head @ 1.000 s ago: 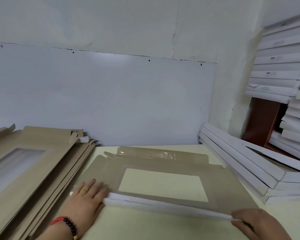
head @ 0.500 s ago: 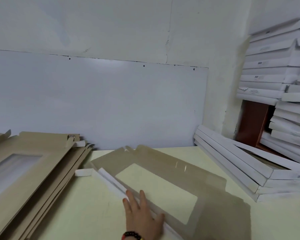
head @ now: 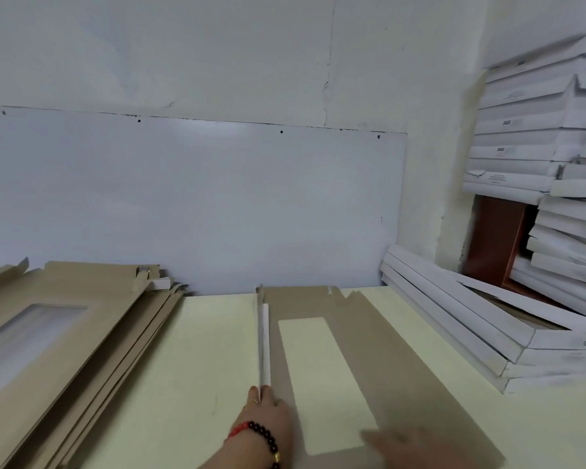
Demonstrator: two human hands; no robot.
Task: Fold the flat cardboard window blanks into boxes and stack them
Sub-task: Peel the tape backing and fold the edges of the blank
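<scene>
Blank turned lengthwise, side flap raised under the left hand.

The left hand (head: 268, 412), wearing a dark bead bracelet, pinches the near end of the white folded side flap (head: 263, 343); the right hand (head: 406, 446), blurred, lies flat with fingers spread on the flat brown cardboard window blank (head: 396, 360). A second ago the blank lay crosswise; now it runs away from the person, so folding has begun. Left of the blank leans the pile of brown unfolded blanks (head: 82, 333); right of it sit stacked white boxes (head: 454, 319).
</scene>
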